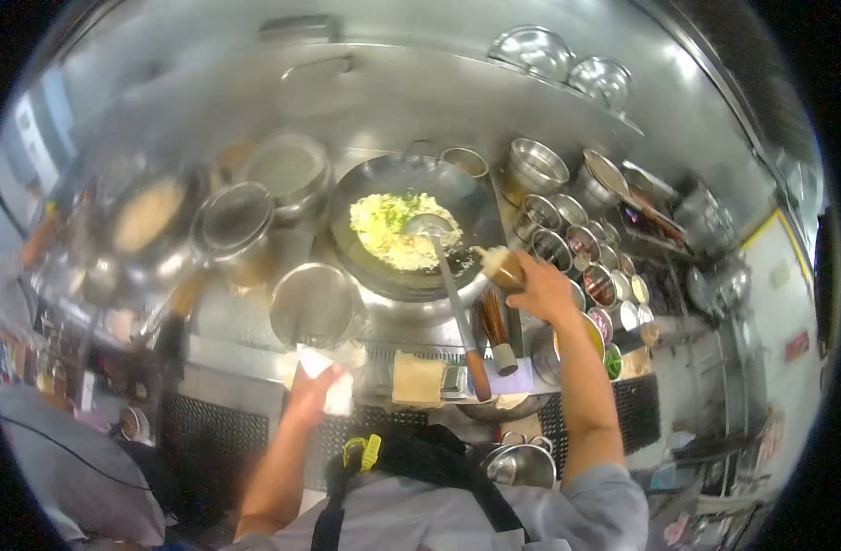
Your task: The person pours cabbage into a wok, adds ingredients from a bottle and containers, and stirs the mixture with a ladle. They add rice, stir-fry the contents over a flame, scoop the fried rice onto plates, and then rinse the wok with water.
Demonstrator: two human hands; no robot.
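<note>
My right hand (544,292) is wrapped round a squeeze bottle (503,268) of brown liquid, its pale tip tilted toward the right side of the wok (383,179). Chopped pale food with yellow pieces and green bits (390,230) fills part of the wok. A ladle (450,280) rests with its bowl in that food and its wooden handle over the front edge; neither hand touches it. Low on the left, my left hand (312,393) grips a white cloth (338,393), slightly blurred, in front of a metal pot (317,305).
Right of the wok stand several small ingredient containers (599,285) and steel bowls (538,163). A bamboo brush (496,331) lies by the ladle handle, near a folded tan cloth (418,378). Leftward are lidded pots (234,218), another wok (149,216) and a co-worker (16,294).
</note>
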